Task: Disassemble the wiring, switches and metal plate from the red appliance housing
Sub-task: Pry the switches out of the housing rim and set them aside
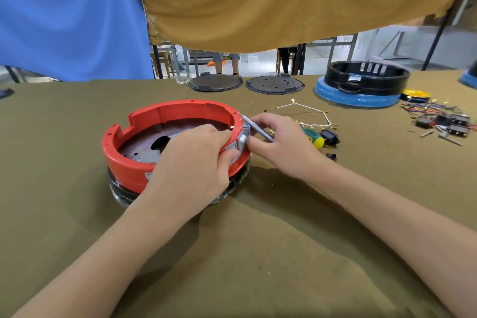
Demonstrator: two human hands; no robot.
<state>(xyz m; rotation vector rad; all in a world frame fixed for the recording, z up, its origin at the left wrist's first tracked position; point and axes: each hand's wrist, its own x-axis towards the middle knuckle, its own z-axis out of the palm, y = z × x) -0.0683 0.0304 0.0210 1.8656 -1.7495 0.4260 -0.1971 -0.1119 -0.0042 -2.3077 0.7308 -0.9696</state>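
Note:
The round red housing (144, 121) lies open side up on the olive cloth, on top of a dark ring. A dark metal plate (144, 142) with holes lies inside it. My left hand (196, 162) grips the housing's right rim, thumb pressed on a grey switch panel (241, 141) set in the wall. My right hand (281, 142) holds a grey metal strip (258, 129) against that panel from outside. White wires (309, 111) with brass terminals lie loose to the right.
A green and yellow screwdriver (313, 137) and a black socket (330, 137) lie beside my right hand. Two dark round plates (215, 82) (275, 84) sit at the back. A black housing on a blue base (361, 85) and a pile of wires and switches (444, 119) are at right.

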